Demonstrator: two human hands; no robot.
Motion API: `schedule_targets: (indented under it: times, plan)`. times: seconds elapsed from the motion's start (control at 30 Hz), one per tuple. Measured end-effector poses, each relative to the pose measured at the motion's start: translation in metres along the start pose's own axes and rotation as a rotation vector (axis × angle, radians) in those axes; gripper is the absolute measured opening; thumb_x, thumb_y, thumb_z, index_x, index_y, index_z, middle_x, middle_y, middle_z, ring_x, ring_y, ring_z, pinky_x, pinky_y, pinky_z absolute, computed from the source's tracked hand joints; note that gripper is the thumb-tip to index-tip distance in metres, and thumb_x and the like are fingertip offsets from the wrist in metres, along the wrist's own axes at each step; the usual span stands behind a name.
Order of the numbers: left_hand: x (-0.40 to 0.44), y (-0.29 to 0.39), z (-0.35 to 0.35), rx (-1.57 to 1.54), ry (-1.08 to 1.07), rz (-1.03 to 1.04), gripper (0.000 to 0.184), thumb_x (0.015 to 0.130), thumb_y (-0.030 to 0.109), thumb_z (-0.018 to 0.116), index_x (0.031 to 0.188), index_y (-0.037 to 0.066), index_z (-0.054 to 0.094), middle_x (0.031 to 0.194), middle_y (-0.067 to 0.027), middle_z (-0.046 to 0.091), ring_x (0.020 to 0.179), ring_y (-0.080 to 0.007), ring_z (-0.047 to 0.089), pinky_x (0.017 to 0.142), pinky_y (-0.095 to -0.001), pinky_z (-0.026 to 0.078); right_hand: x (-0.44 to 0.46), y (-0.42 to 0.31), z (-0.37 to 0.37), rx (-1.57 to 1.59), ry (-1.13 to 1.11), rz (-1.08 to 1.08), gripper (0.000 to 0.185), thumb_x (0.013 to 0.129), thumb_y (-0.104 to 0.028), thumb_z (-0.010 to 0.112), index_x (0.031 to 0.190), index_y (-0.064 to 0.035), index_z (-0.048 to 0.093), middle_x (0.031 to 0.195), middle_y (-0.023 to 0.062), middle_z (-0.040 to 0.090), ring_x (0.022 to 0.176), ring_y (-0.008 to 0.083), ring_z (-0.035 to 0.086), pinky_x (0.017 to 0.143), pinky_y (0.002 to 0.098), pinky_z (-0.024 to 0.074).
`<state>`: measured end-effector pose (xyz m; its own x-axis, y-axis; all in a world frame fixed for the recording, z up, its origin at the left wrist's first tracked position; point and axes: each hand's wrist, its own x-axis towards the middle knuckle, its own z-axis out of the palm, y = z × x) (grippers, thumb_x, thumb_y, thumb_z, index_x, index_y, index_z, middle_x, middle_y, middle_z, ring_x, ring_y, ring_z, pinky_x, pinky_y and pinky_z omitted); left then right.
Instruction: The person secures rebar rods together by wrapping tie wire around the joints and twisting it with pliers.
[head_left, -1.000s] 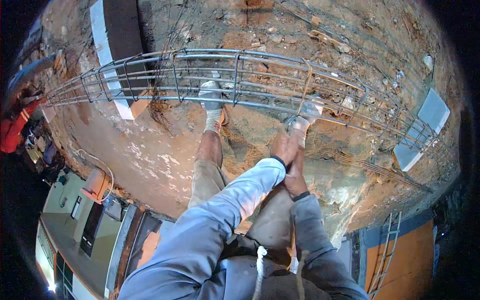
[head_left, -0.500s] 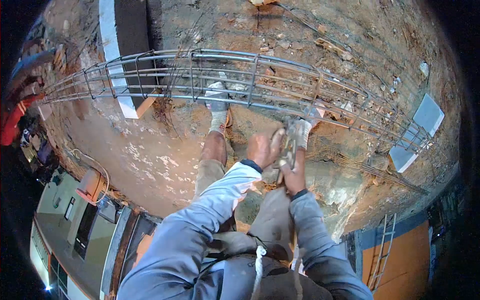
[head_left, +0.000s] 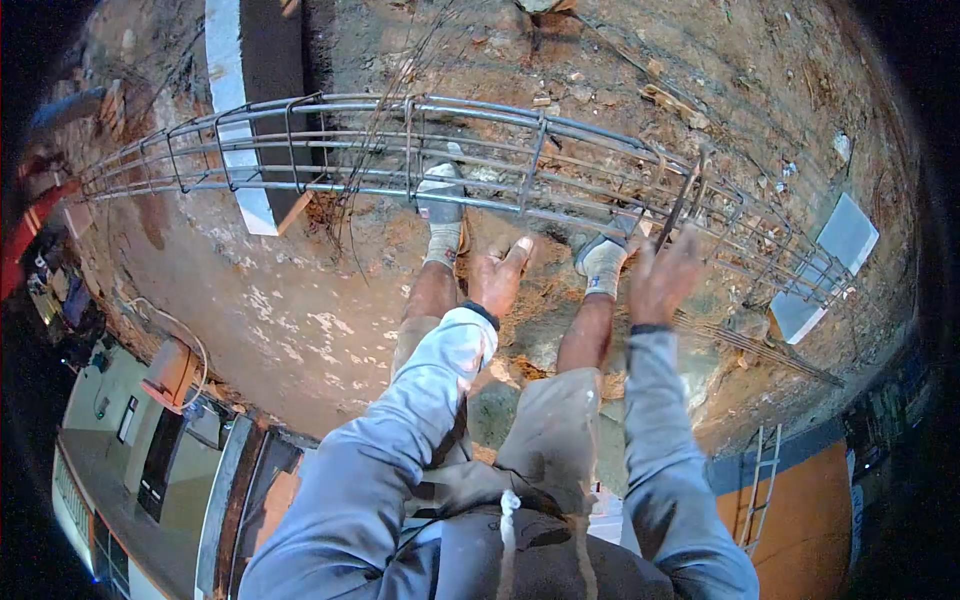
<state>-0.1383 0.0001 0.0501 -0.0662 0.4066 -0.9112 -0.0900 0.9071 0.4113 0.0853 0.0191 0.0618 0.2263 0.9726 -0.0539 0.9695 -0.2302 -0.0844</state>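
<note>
My right hand [head_left: 665, 282], wrapped round a dark metal tool [head_left: 682, 205] pointing forward over the steel cage [head_left: 533, 165], is the nearer one to that cage, which lies just ahead, its long axis running left to right, while my left hand [head_left: 496, 280], loosely half-curled, holds nothing

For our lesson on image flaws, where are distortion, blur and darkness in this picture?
Head view: the long grey steel-bar cage bows like an arc, probably from the wide lens; head view: the bare right hand looks smeared, the bare left hand crisper; head view: corners fall to black.
</note>
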Motion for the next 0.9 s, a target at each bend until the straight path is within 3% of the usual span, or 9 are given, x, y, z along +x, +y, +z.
schedule_targets:
  times: [0.13,0.23,0.3,0.37,0.4,0.53,0.7,0.73,0.9]
  plan:
    - [0.005,0.0,0.005,0.056,-0.038,-0.113,0.025,0.087,0.028,0.06,0.077,0.005,0.063,0.062,0.0021,0.054,0.057,-0.0084,0.047,0.052,-0.0283,0.037,-0.041,-0.081,-0.041,0.729,-0.85,0.332,0.042,0.087,-0.022,0.057,0.124,-0.0034,0.048,0.099,0.0161,0.062,0.093,0.0327,0.058,0.083,0.0387,0.0451]
    - [0.003,0.021,0.009,0.238,-0.02,-0.047,0.033,0.084,0.032,0.062,0.072,0.002,0.062,0.055,-0.002,0.049,0.053,-0.0111,0.043,0.051,-0.0314,0.036,-0.109,-0.091,0.007,1.031,-0.84,0.605,0.037,0.091,-0.022,0.054,0.122,-0.003,0.049,0.089,0.0113,0.063,0.084,0.025,0.06,0.076,0.0349,0.0472]
    - [0.006,0.012,0.005,0.43,0.034,-0.005,0.037,0.081,0.036,0.064,0.073,0.0,0.062,0.056,-0.0111,0.054,0.052,-0.02,0.051,0.052,-0.0358,0.04,-0.105,-0.096,-0.001,1.326,-0.957,1.24,0.036,0.091,-0.023,0.053,0.12,-0.0023,0.051,0.085,0.0074,0.063,0.077,0.0198,0.059,0.069,0.0311,0.0474]
    - [0.006,0.011,0.007,0.915,0.142,0.253,0.036,0.08,0.038,0.064,0.075,0.002,0.063,0.066,-0.0175,0.061,0.06,-0.0315,0.06,0.055,-0.0405,0.045,-0.124,-0.086,0.02,1.307,-0.934,1.237,0.032,0.09,-0.02,0.053,0.118,-0.004,0.054,0.089,0.0071,0.063,0.077,0.0145,0.058,0.066,0.0266,0.0461]
    - [0.003,0.02,0.008,1.077,0.117,0.191,0.034,0.081,0.038,0.063,0.079,0.004,0.064,0.073,-0.0203,0.063,0.069,-0.0388,0.061,0.058,-0.0449,0.047,-0.122,-0.085,0.028,1.267,-0.848,1.205,0.03,0.09,-0.017,0.052,0.117,-0.0037,0.055,0.089,0.0067,0.063,0.077,0.014,0.057,0.066,0.0263,0.0455]
    - [0.005,0.037,0.019,0.983,0.128,0.554,0.031,0.083,0.034,0.061,0.095,0.005,0.062,0.07,-0.021,0.062,0.067,-0.0401,0.061,0.059,-0.0469,0.047,-0.11,-0.072,0.049,1.313,-0.641,1.166,0.028,0.089,-0.008,0.049,0.115,-0.0012,0.057,0.096,0.0043,0.062,0.082,0.0131,0.056,0.072,0.0254,0.0438]
    - [0.026,0.057,0.05,1.003,0.034,0.489,0.032,0.083,0.034,0.06,0.095,0.004,0.061,0.073,-0.0234,0.062,0.069,-0.04,0.061,0.061,-0.0468,0.049,-0.091,-0.055,0.069,1.529,-0.721,1.112,0.028,0.089,-0.006,0.049,0.114,0.0011,0.057,0.099,0.0046,0.063,0.088,0.0128,0.057,0.079,0.0242,0.0441]
    - [0.032,0.054,0.055,1.088,0.009,0.476,0.033,0.083,0.035,0.06,0.095,0.004,0.062,0.072,-0.0235,0.062,0.068,-0.0399,0.061,0.061,-0.0472,0.048,-0.092,-0.056,0.076,1.557,-0.57,0.937,0.025,0.089,-0.006,0.049,0.111,0.0004,0.059,0.093,0.0038,0.065,0.083,0.0121,0.059,0.076,0.0247,0.045]
    - [0.046,0.053,0.065,1.188,0.013,0.476,0.03,0.082,0.035,0.06,0.085,0.006,0.066,0.073,-0.0199,0.063,0.069,-0.0368,0.062,0.06,-0.0463,0.048,-0.096,-0.047,0.096,1.494,-0.642,0.89,0.026,0.089,-0.007,0.047,0.112,0.0,0.058,0.091,0.0021,0.063,0.079,0.0098,0.058,0.07,0.0222,0.0458]
